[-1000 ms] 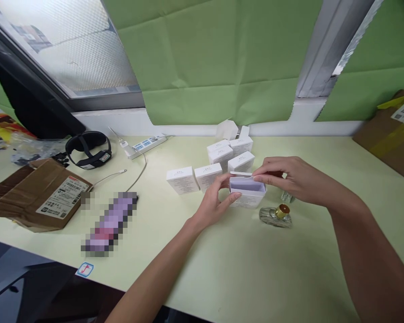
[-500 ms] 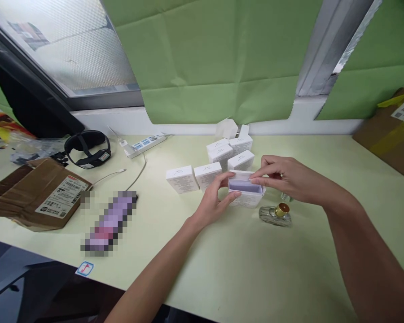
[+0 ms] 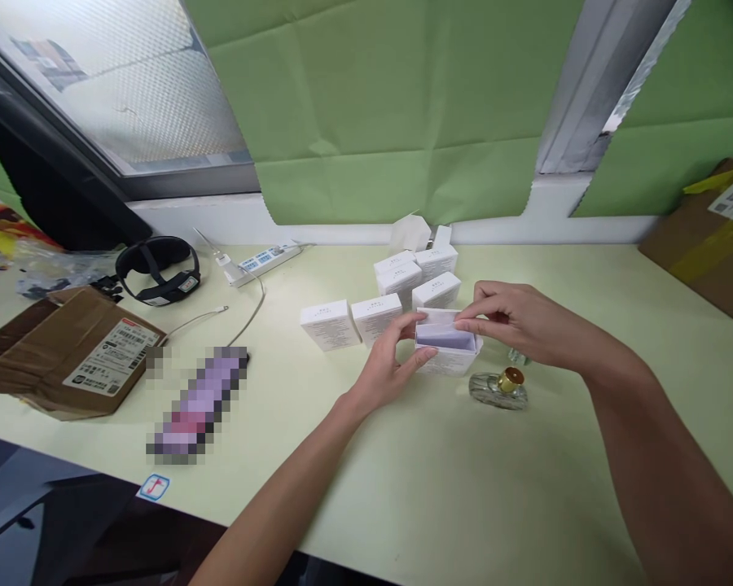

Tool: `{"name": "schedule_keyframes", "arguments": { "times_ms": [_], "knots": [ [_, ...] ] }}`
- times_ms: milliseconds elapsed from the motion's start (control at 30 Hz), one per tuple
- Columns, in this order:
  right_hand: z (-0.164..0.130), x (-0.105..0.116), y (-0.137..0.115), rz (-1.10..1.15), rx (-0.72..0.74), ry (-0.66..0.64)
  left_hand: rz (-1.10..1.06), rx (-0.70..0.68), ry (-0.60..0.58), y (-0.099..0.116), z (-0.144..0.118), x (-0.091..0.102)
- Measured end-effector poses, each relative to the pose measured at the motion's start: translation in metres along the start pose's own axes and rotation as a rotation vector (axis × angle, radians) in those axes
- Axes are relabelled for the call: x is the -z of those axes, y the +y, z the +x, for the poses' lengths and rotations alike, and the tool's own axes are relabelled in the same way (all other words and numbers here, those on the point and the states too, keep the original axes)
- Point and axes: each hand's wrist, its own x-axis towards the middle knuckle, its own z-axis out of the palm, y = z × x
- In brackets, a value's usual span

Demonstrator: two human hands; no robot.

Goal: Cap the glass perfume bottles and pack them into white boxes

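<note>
My left hand (image 3: 389,362) grips a small white carton (image 3: 449,360) at its left side, thumb on the near edge and fingers behind. The carton's top is open, showing a pale lilac inside. My right hand (image 3: 506,319) pinches a pale inner panel (image 3: 438,333) at the far right of the opening between thumb and fingers. Just right of the carton lies a clear glass bottle (image 3: 493,393) with a gold cap (image 3: 511,378). Another small clear glass piece (image 3: 517,356) shows partly beneath my right hand.
Several white cartons (image 3: 375,316) stand behind and left of my hands. Farther left are a phone-like blurred device (image 3: 201,403), an opened brown box (image 3: 113,358), a black headset (image 3: 162,277) and a power strip (image 3: 269,262). A taped cardboard box (image 3: 708,244) sits at the right.
The pale inner panel now shows more and covers more of the carton's opening at the back. Both hands keep almost the same place.
</note>
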Motion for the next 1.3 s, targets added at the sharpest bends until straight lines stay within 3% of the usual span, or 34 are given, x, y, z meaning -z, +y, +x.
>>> {"name": "schedule_keyframes", "arguments": {
  "times_ms": [533, 1300],
  "knots": [
    [0.003, -0.004, -0.004, -0.019, 0.029, 0.022, -0.257, 0.103, 0.050, 0.009, 0.000, -0.016],
    [0.005, -0.007, -0.004, -0.131, 0.020, 0.009, -0.304, 0.152, 0.095, 0.011, -0.001, -0.024]
  ]
}}
